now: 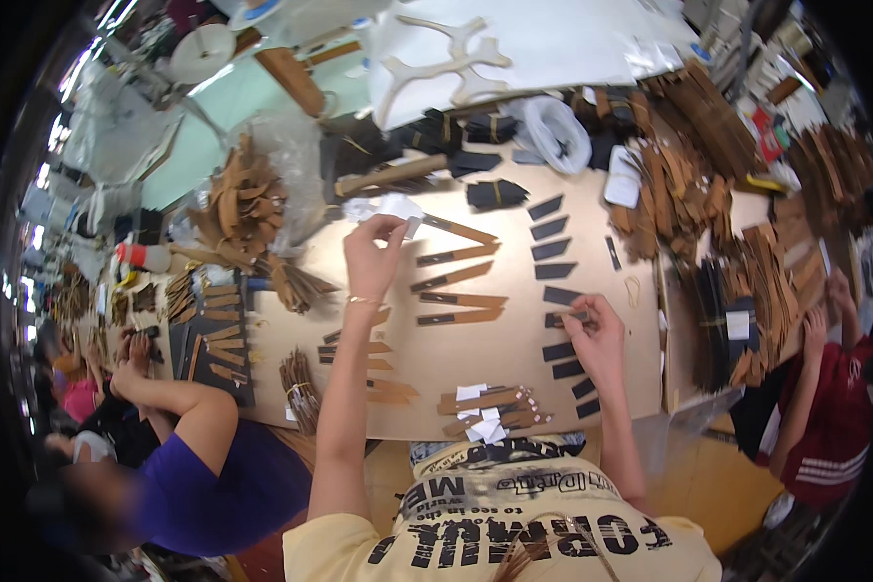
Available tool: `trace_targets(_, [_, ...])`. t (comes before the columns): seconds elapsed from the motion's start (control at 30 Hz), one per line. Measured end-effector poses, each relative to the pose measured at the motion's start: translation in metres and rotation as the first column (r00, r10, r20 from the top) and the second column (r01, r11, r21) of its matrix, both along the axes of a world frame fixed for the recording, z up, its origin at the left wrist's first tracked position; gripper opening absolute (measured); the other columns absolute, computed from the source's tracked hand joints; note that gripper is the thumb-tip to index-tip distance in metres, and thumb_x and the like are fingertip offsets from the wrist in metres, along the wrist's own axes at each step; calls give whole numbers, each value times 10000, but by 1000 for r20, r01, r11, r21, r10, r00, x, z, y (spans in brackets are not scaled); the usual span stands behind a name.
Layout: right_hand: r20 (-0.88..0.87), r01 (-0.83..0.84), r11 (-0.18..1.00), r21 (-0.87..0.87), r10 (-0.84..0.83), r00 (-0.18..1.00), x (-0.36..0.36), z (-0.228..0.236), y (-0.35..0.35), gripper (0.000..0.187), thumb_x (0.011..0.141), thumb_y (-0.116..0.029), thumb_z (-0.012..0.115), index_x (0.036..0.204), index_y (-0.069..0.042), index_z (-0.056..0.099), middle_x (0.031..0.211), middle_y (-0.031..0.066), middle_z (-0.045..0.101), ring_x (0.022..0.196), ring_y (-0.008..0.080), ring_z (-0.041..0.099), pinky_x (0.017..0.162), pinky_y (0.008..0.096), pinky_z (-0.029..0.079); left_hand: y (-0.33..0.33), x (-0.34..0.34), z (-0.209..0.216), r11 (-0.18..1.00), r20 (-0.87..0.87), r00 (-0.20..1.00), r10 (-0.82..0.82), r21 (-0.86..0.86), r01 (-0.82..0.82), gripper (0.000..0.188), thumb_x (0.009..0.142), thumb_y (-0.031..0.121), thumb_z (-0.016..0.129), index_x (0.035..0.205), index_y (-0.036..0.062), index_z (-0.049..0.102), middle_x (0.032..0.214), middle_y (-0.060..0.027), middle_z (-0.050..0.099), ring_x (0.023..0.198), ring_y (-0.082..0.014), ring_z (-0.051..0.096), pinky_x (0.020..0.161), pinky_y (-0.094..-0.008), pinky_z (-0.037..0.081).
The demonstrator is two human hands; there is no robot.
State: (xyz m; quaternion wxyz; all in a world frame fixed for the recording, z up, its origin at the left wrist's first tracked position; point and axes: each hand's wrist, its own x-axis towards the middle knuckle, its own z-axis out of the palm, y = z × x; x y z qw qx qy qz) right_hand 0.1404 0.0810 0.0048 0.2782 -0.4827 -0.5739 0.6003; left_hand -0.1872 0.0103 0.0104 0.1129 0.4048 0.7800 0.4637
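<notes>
My left hand [376, 254] is raised over the upper middle of the table, thumb and fingers pinched on a small pale piece [413, 228]. Just right of it lies a column of brown leather strips [456, 254] with dark ends. My right hand [598, 339] is at a column of short dark strips [553, 249], its fingertips closed on a small dark strip [563, 319] in that column. More brown strips [390, 390] lie partly behind my left forearm.
Near the front edge sits a pile of brown strips with white tags [495, 411]. Bundled dark pieces [497, 194], a clear plastic bag [557, 136] and heaps of brown leather pieces [242, 199] line the back. People work at left [213, 485] and right [834, 417].
</notes>
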Motion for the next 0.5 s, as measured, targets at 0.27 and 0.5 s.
trace_targets(0.27, [43,14,1000,0,-14,999,2,-2,3,185,834,6,648,1009,1,590,785,31,643,671,38,547,594,209,463,7,136,14,836,686,676,-271,-180,518,136,882,58,682,889,-78,694,826,-103,722,716,-125,715,627,-215,552])
trace_targets(0.5, [-25,69,998,8,-69,997,0,-7,0,182,836,5,649,1007,1,587,786,30,641,672,36,551,599,208,467,8,176,-2,951,605,790,-102,-174,256,80,873,13,666,853,-63,648,766,-95,694,696,-133,721,579,-207,554])
